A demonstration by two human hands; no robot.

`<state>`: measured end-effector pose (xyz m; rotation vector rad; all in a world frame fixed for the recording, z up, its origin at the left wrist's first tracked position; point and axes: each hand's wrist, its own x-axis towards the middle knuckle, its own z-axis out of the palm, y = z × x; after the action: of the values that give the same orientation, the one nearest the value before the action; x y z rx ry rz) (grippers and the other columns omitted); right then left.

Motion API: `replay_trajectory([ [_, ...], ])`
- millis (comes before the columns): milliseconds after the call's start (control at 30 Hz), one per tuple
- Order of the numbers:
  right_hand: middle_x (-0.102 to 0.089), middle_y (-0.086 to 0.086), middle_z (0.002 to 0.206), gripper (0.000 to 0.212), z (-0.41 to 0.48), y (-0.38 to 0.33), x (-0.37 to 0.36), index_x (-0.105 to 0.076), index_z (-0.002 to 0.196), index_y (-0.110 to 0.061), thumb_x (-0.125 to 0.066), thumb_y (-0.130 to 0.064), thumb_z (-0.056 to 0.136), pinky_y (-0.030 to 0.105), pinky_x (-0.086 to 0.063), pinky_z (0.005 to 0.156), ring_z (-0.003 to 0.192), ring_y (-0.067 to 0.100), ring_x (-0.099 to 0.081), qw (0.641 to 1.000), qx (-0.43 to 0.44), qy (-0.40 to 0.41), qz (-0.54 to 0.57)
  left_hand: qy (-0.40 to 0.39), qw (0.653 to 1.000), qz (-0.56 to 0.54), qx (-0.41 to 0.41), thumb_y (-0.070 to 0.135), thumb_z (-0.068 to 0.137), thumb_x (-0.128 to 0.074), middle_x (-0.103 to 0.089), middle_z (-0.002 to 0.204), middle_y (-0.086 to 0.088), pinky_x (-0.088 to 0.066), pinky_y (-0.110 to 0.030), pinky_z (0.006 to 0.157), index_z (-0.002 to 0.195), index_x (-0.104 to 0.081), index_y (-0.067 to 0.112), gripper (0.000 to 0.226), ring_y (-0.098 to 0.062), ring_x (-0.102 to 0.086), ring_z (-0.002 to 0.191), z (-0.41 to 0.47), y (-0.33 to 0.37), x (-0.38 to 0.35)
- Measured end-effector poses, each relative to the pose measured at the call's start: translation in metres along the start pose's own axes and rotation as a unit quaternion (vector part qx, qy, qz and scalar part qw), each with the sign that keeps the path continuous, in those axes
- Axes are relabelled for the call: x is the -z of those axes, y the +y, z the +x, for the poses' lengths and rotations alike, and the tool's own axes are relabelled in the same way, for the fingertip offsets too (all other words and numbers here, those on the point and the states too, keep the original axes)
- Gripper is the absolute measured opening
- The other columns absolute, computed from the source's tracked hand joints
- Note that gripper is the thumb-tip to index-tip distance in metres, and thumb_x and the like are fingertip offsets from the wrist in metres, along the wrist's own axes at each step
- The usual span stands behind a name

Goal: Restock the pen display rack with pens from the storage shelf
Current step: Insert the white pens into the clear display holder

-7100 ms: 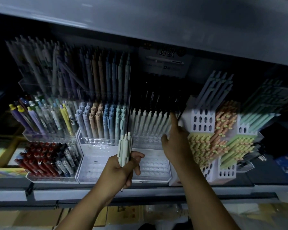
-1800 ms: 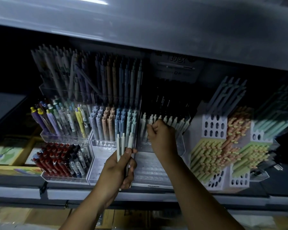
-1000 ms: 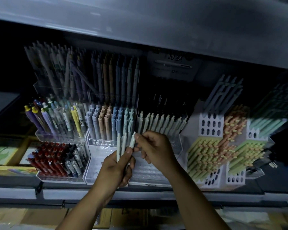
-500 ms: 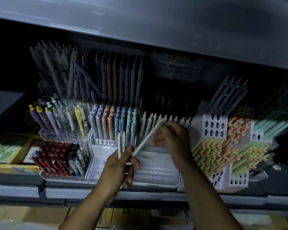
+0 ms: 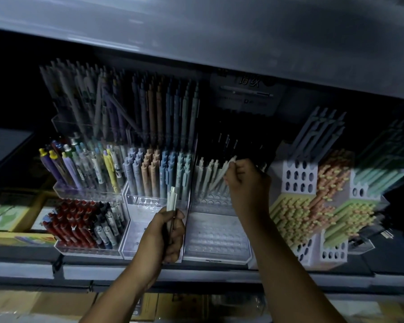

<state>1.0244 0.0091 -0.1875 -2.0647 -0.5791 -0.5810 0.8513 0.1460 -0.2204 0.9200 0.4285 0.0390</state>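
My left hand [image 5: 164, 234] grips a small bunch of pale pens [image 5: 172, 198] upright, in front of the clear display rack [image 5: 216, 241]. My right hand [image 5: 246, 180] pinches one pale pen [image 5: 224, 172] near its top. That pen slants among the row of pale pens [image 5: 207, 178] standing in the rack's middle tier. The rack's lower tier of round holes holds nothing.
Left of the rack stand pastel pens [image 5: 156, 171], mixed coloured pens [image 5: 84, 169] and red-capped pens [image 5: 75, 223] in clear bins. White perforated holders [image 5: 300, 180] with yellow, orange and green pens sit at right. A grey shelf [image 5: 219, 38] overhangs everything. Cardboard boxes [image 5: 33, 304] lie below.
My right hand took a pen from the bunch in my left hand and carried it up and right into the row of pale pens. The left hand's bunch is smaller.
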Motion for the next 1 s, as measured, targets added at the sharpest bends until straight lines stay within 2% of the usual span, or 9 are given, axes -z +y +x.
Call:
replay_trajectory([
  [167, -0.057, 0.010, 0.057, 0.028, -0.001, 0.003, -0.009, -0.053, 0.073, -0.007, -0.054, -0.022, 0.097, 0.040, -0.049, 0.050, 0.051, 0.026, -0.058, 0.996, 0.027, -0.049, -0.067, -0.008, 0.999, 0.032, -0.012, 0.030, 0.106, -0.036, -0.029, 0.065, -0.004, -0.011, -0.028, 0.047, 0.076, -0.049, 0.017, 0.035, -0.014, -0.019, 0.044, -0.003, 0.000, -0.002],
  [367, -0.047, 0.013, 0.057, 0.030, -0.016, 0.002, -0.021, -0.045, 0.072, -0.005, -0.061, -0.012, 0.096, 0.031, -0.021, 0.054, 0.050, 0.023, -0.041, 0.992, 0.010, -0.088, -0.086, 0.004, 0.997, 0.059, -0.041, 0.027, 0.108, -0.039, -0.036, 0.065, -0.002, -0.011, -0.031, 0.049, 0.086, -0.044, 0.013, 0.027, -0.016, -0.018, 0.048, -0.007, 0.003, -0.008],
  [433, -0.050, 0.014, 0.058, 0.029, -0.016, 0.001, -0.021, -0.047, 0.072, -0.005, -0.062, -0.012, 0.096, 0.030, -0.023, 0.054, 0.051, 0.026, -0.047, 0.993, 0.003, -0.087, -0.085, 0.014, 0.997, 0.054, -0.046, 0.027, 0.107, -0.042, -0.039, 0.065, -0.002, -0.011, -0.032, 0.050, 0.092, -0.048, 0.012, 0.023, -0.015, -0.020, 0.048, -0.007, 0.003, -0.008],
  [533, -0.058, 0.014, 0.061, 0.025, -0.015, -0.002, -0.020, -0.053, 0.075, -0.004, -0.062, -0.014, 0.096, 0.032, -0.037, 0.049, 0.055, 0.029, -0.055, 0.992, 0.004, -0.087, -0.094, 0.014, 0.998, 0.037, -0.053, 0.029, 0.104, -0.048, -0.043, 0.067, -0.004, -0.015, -0.030, 0.047, 0.099, -0.054, 0.008, 0.022, -0.016, -0.026, 0.045, -0.007, 0.002, -0.010],
  [700, -0.060, 0.011, 0.062, 0.026, -0.015, -0.002, -0.019, -0.055, 0.076, -0.005, -0.065, -0.018, 0.097, 0.031, -0.044, 0.052, 0.056, 0.022, -0.057, 0.992, -0.017, -0.099, -0.075, 0.014, 0.995, 0.031, -0.091, 0.022, 0.107, -0.043, -0.047, 0.070, -0.010, -0.041, -0.031, 0.041, 0.107, -0.057, 0.004, 0.023, -0.026, -0.039, 0.044, -0.007, 0.000, -0.014],
  [800, -0.048, -0.004, 0.060, 0.029, -0.022, -0.010, -0.014, -0.050, 0.085, -0.011, -0.070, -0.030, 0.094, 0.011, -0.031, 0.048, 0.052, 0.002, -0.043, 0.990, -0.090, -0.090, -0.058, 0.018, 0.995, 0.047, -0.086, 0.024, 0.109, -0.043, -0.039, 0.067, -0.009, -0.032, -0.025, 0.041, 0.107, -0.057, 0.006, 0.023, -0.019, -0.029, 0.043, -0.007, -0.001, -0.013],
  [867, -0.047, -0.008, 0.061, 0.029, -0.031, -0.018, -0.011, -0.050, 0.089, -0.013, -0.073, -0.031, 0.092, 0.010, -0.034, 0.050, 0.053, 0.001, -0.046, 0.991, -0.102, -0.081, -0.030, 0.016, 0.994, 0.065, -0.083, 0.025, 0.109, -0.043, -0.033, 0.067, -0.005, -0.025, -0.024, 0.044, 0.102, -0.058, 0.011, 0.022, -0.015, -0.023, 0.045, -0.008, 0.000, -0.013],
  [933, -0.052, -0.008, 0.061, 0.025, -0.038, -0.025, -0.008, -0.053, 0.082, -0.019, -0.073, -0.030, 0.092, 0.012, -0.037, 0.054, 0.056, 0.006, -0.053, 0.986, -0.096, -0.136, 0.020, 0.015, 0.993, 0.075, -0.089, 0.025, 0.109, -0.043, -0.031, 0.066, -0.005, -0.024, -0.026, 0.045, 0.096, -0.057, 0.015, 0.022, -0.014, -0.023, 0.046, -0.007, 0.000, -0.012],
  [1000, -0.056, -0.010, 0.057, 0.022, -0.041, -0.033, -0.005, -0.061, 0.076, -0.019, -0.071, -0.026, 0.095, 0.020, -0.042, 0.057, 0.055, 0.006, -0.055, 0.958, -0.107, -0.238, 0.120, 0.017, 0.991, 0.094, -0.094, 0.025, 0.109, -0.043, -0.032, 0.065, -0.005, -0.027, -0.027, 0.044, 0.101, -0.056, 0.007, 0.024, -0.015, -0.025, 0.046, -0.006, -0.001, -0.011],
])
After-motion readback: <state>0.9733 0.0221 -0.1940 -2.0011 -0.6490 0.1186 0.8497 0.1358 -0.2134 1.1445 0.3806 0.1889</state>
